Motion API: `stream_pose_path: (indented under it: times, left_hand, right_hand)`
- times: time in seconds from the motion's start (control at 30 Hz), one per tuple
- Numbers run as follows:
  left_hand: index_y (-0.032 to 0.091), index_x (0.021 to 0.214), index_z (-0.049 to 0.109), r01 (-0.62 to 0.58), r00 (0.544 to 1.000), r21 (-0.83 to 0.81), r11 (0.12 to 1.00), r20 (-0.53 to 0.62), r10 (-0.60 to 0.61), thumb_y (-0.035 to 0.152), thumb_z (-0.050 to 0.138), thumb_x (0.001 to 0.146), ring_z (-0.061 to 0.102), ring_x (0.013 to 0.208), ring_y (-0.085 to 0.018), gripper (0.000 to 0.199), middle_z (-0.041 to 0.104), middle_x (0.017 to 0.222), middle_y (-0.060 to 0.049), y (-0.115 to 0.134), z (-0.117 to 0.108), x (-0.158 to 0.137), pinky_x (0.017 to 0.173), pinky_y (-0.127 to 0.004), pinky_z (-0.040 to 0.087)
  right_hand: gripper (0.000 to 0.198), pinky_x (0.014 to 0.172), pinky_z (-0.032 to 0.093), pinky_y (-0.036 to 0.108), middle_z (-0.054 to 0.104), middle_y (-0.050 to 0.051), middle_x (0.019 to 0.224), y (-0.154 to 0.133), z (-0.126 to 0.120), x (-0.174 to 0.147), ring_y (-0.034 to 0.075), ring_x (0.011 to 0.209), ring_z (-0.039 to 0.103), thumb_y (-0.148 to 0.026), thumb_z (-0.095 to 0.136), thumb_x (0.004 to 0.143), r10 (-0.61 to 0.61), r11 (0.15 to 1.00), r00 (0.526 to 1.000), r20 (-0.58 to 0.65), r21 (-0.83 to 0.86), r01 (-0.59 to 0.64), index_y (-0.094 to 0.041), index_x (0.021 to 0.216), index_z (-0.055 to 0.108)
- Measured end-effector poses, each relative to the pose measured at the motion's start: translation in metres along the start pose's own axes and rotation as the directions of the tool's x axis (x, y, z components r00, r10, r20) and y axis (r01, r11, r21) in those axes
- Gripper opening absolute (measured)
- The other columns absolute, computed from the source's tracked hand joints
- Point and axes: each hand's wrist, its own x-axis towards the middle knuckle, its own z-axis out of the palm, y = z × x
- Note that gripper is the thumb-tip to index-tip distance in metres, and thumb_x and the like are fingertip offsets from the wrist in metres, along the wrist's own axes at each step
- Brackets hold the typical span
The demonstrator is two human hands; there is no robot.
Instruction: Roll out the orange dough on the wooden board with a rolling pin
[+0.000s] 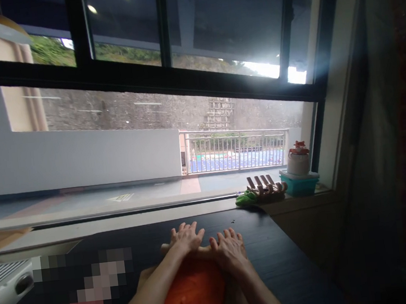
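Fingers (pixel 187 231) of left hand (pixel 186 240) and right hand (pixel 228 250) spread flat, gripping nothing, pressed side by side on far end of orange cloth (pixel 192 296) at lower centre on dark counter (pixel 271 251), long axis pointing up-frame toward window (pixel 150 128); likely to slide on the smooth counter under uneven pressure.

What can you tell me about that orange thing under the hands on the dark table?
The orange thing looks like a soft, rough-textured cloth or towel with a bumpy surface, lying flat on the dark table close to the person. Its near end runs out of view. The left hand and right hand lie palm down, fingers spread, over its far edge, and both forearms cross over it. Something pale shows under its edges; what it is cannot be told.
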Motion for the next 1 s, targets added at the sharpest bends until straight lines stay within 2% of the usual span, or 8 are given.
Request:
stream_pose_path:
  times: [0.13,0.27,0.4,0.47,0.6,0.7,0.8,1.0]
  left_hand:
    - [0.021,0.136,0.047,-0.02,1.0,0.003,1.0,0.003,0.02,0.054,0.026,0.087,0.034,0.135,-0.032,0.062,0.049,0.141,-0.011,-0.004,0.0,-0.017,0.107,-0.058,0.021]
    - [0.022,0.133,0.051,-0.052,0.999,0.009,0.999,-0.002,0.052,0.05,0.024,0.088,0.034,0.136,-0.03,0.059,0.051,0.14,-0.01,-0.013,-0.002,-0.049,0.109,-0.057,0.019]
    - [0.016,0.138,0.044,-0.09,0.996,0.003,0.996,0.028,0.09,0.049,0.021,0.089,0.03,0.139,-0.028,0.064,0.043,0.145,-0.011,-0.03,-0.004,-0.087,0.112,-0.054,0.016]
    - [0.017,0.141,0.04,-0.113,0.99,-0.026,0.993,0.077,0.114,0.052,0.02,0.089,0.029,0.139,-0.027,0.066,0.04,0.148,-0.011,-0.038,-0.007,-0.097,0.113,-0.052,0.015]
    - [0.02,0.138,0.045,-0.09,0.984,-0.093,0.992,0.143,0.103,0.055,0.025,0.086,0.034,0.136,-0.028,0.066,0.044,0.145,-0.009,-0.039,-0.016,-0.083,0.111,-0.051,0.024]
    - [0.02,0.135,0.048,-0.014,0.995,-0.136,0.991,0.092,0.027,0.048,0.025,0.087,0.04,0.133,-0.026,0.061,0.048,0.143,-0.009,-0.027,-0.019,-0.053,0.105,-0.045,0.035]
    - [0.016,0.133,0.05,0.044,0.999,-0.136,0.99,0.034,-0.04,0.045,0.024,0.087,0.044,0.129,-0.03,0.06,0.053,0.137,-0.014,-0.013,-0.014,-0.031,0.101,-0.05,0.036]
    - [0.016,0.133,0.05,0.051,0.999,-0.069,0.996,0.012,-0.05,0.05,0.028,0.086,0.044,0.128,-0.033,0.062,0.055,0.135,-0.015,-0.004,-0.001,-0.027,0.102,-0.056,0.031]
  right_hand:
    - [0.047,0.106,0.028,0.044,0.057,0.016,0.13,-0.008,-0.006,-0.022,0.03,0.13,0.041,-0.042,0.032,0.096,-0.021,1.0,0.999,-0.026,0.011,0.021,-0.015,0.114,0.066]
    - [0.048,0.108,0.028,0.041,0.053,0.018,0.133,-0.018,-0.001,-0.061,0.028,0.13,0.042,-0.038,0.034,0.095,-0.041,0.998,0.997,-0.063,0.052,0.044,-0.01,0.127,0.057]
    - [0.052,0.111,0.024,0.04,0.043,0.014,0.144,-0.021,0.014,-0.102,0.027,0.137,0.032,-0.04,0.04,0.093,-0.133,0.986,0.974,-0.184,0.078,0.149,-0.013,0.136,0.049]
    - [0.05,0.11,0.027,0.041,0.046,0.013,0.141,-0.022,0.014,-0.109,0.027,0.134,0.037,-0.041,0.042,0.092,-0.184,0.976,0.967,-0.178,0.084,0.202,-0.015,0.134,0.051]
    - [0.037,0.097,0.04,0.044,0.062,0.012,0.122,-0.025,-0.008,-0.078,0.028,0.115,0.055,-0.036,0.036,0.095,-0.164,0.981,0.986,-0.037,0.102,0.167,-0.02,0.111,0.065]
    - [0.038,0.1,0.037,0.044,0.058,0.011,0.128,-0.025,-0.02,-0.038,0.027,0.122,0.05,-0.034,0.032,0.096,-0.067,0.996,0.998,-0.013,0.063,0.068,-0.021,0.11,0.065]
    - [0.041,0.101,0.036,0.047,0.057,0.013,0.128,-0.019,-0.013,-0.012,0.03,0.125,0.046,-0.036,0.031,0.096,0.037,0.999,0.999,0.001,0.013,-0.037,-0.02,0.112,0.065]
    - [0.045,0.105,0.031,0.048,0.052,0.012,0.136,-0.013,0.002,-0.013,0.03,0.133,0.037,-0.042,0.03,0.095,0.046,0.998,0.998,-0.034,0.041,-0.045,-0.021,0.12,0.062]
